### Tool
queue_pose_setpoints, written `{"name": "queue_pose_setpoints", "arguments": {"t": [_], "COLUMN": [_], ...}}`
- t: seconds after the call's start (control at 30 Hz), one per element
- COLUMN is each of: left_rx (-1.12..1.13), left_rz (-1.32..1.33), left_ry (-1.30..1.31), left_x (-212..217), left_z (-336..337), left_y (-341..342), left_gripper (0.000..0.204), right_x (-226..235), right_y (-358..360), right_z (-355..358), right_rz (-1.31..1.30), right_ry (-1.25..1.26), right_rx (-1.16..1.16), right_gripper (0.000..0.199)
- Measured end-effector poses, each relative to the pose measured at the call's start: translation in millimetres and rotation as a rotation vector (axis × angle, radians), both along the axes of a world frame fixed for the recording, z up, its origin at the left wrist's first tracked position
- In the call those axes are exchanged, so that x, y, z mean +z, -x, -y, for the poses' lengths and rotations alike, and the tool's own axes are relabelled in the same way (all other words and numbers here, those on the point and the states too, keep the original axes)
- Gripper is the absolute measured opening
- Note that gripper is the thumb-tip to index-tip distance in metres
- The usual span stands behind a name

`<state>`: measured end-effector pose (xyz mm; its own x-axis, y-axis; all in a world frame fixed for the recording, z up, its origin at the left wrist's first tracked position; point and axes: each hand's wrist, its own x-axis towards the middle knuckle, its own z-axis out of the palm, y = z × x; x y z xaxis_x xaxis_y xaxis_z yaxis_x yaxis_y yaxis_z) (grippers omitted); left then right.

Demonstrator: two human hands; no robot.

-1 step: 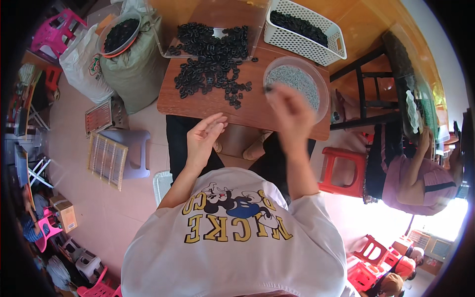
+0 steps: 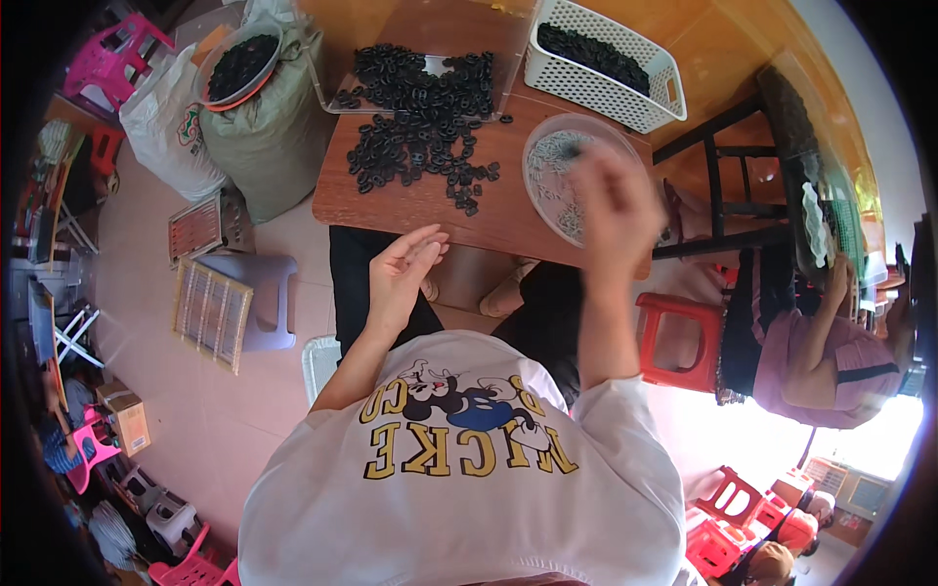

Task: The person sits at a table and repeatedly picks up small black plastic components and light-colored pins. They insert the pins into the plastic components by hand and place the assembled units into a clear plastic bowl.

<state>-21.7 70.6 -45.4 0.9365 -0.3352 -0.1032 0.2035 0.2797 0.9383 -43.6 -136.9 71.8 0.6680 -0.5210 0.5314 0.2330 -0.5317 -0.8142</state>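
My right hand (image 2: 618,200), smeared by motion, is over the round clear basin (image 2: 532,200) of small silvery metal pieces (image 2: 557,181), covering its right part. A small black piece (image 2: 573,151) shows at its pinched fingertips, too blurred to make out well. My left hand (image 2: 399,273) hangs just off the table's front edge, palm turned inward, its fingers and thumb apart with nothing seen between them. Many small black oval pieces with holes (image 2: 401,151) lie heaped on the brown table (image 2: 508,220), spilling from a clear tray (image 2: 503,93).
A white perforated basket (image 2: 596,93) of black pieces stands at the back right. Sacks (image 2: 259,156) and a bowl (image 2: 234,73) stand left of the table. A red stool (image 2: 679,342) and a seated person (image 2: 821,361) are at the right.
My right hand has moved right, from the basin's front left to over its right part. The metal pieces look sparser, with bare basin bottom showing. My left hand stays put.
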Motion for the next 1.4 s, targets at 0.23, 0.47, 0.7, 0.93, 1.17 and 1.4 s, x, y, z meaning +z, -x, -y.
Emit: {"name": "queue_pose_setpoints", "arguments": {"t": [0.23,0.47,0.7,0.93,1.17,1.4], "left_rx": [-0.118,-0.164,-0.228,-0.292,-0.214,-0.063], "left_rz": [-0.095,-0.128,-0.107,-0.035,-0.031,-0.190], "left_ry": [-0.088,-0.185,-0.327,-0.347,-0.257,0.002], "left_x": [-26,-47,-47,-49,-34,11], "left_z": [-14,-31,-37,-24,-11,25], "left_y": [6,11,7,9,4,-23], "left_gripper": [0.025,0.024,0.023,0.022,0.020,0.019], "right_x": [44,-60,-130,-142,-140,-102], "right_y": [-87,-77,-46,-49,-48,1], "right_z": [129,13,-25,-17,-16,-35], "right_rz": [0.021,-0.374,-0.397,-0.426,-0.359,-0.166], "right_ry": [0.481,0.286,0.353,0.357,0.239,0.106], "right_rx": [-0.404,0.200,0.153,0.101,0.131,0.176], "right_gripper": [0.031,0.018,0.015,0.011,0.010,0.014]}}
